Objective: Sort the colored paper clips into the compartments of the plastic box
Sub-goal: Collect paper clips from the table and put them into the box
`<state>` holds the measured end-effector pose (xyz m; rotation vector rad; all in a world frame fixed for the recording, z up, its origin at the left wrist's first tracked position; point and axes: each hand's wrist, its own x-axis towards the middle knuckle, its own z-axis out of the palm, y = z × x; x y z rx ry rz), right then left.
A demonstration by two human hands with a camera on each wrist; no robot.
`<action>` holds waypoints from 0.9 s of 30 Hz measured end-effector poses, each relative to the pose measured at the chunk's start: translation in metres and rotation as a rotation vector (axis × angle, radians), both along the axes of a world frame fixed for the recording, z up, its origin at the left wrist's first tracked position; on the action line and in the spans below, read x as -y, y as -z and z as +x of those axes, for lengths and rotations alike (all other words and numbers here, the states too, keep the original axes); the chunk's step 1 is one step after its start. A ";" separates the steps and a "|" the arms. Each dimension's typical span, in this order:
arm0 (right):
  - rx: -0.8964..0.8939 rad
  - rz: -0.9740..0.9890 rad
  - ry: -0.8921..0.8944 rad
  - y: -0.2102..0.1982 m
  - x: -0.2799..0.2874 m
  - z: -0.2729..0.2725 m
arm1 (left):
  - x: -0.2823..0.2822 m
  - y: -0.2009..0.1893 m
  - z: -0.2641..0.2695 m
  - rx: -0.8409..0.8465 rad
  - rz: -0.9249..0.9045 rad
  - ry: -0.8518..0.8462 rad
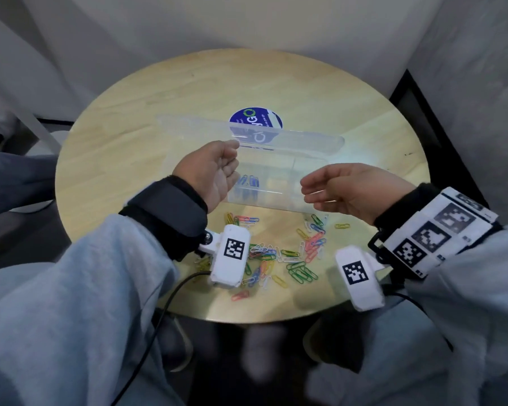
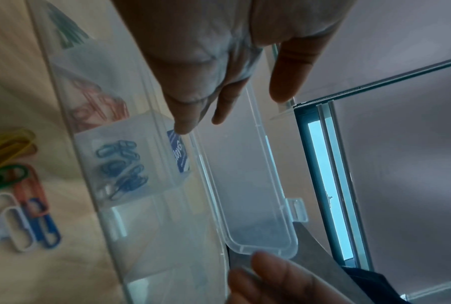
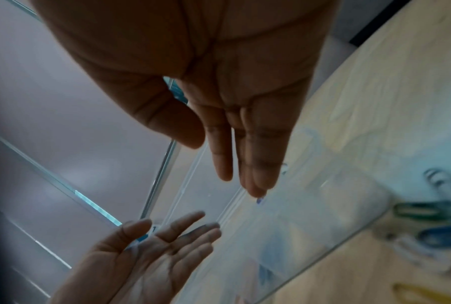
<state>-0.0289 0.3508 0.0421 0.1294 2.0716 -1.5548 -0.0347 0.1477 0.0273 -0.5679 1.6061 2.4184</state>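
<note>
A clear plastic box (image 1: 279,183) stood on the round wooden tabletop (image 1: 129,136), its transparent lid (image 1: 291,139) swung open and leaning toward the far side. Through the near wall of the box, a small group of blue paper clips (image 1: 248,181) lay in one compartment toward its left end; the left wrist view showed the same blue clips (image 2: 123,164), with reddish clips (image 2: 97,105) in the next compartment and green ones (image 2: 68,30) in the one beyond that.

The left hand (image 1: 211,171) hovered over the left end of the box, palm turned inward, its fingers (image 2: 227,102) straight and loosely spread, holding nothing. The right hand (image 1: 352,189) hovered over the right end, its fingers (image 3: 258,164) extended and close together, likewise holding nothing. Whether either hand touched the lid or the box could not be told.

On the tabletop just in front of the box lay a loose scatter of mixed paper clips (image 1: 291,253) in yellow, green, pink, blue and white, between the two wrists. A round blue sticker (image 1: 255,120) sat on the tabletop behind the lid, partly seen through the plastic. Both forearms wore grey sleeves, and white marker-tagged camera units were strapped at each wrist.
</note>
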 end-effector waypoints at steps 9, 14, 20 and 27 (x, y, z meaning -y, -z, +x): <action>-0.109 0.633 -0.168 0.012 -0.034 0.007 | -0.023 -0.001 0.036 -0.188 -1.076 0.660; -0.110 0.776 -0.393 0.018 -0.023 0.017 | -0.033 0.012 0.056 -0.105 -1.589 0.957; -0.171 0.830 -0.519 0.026 -0.017 0.020 | -0.031 0.026 0.059 -0.065 -1.632 0.975; -0.263 0.885 -0.692 0.042 0.013 0.026 | -0.029 0.031 0.051 -0.047 -1.662 0.912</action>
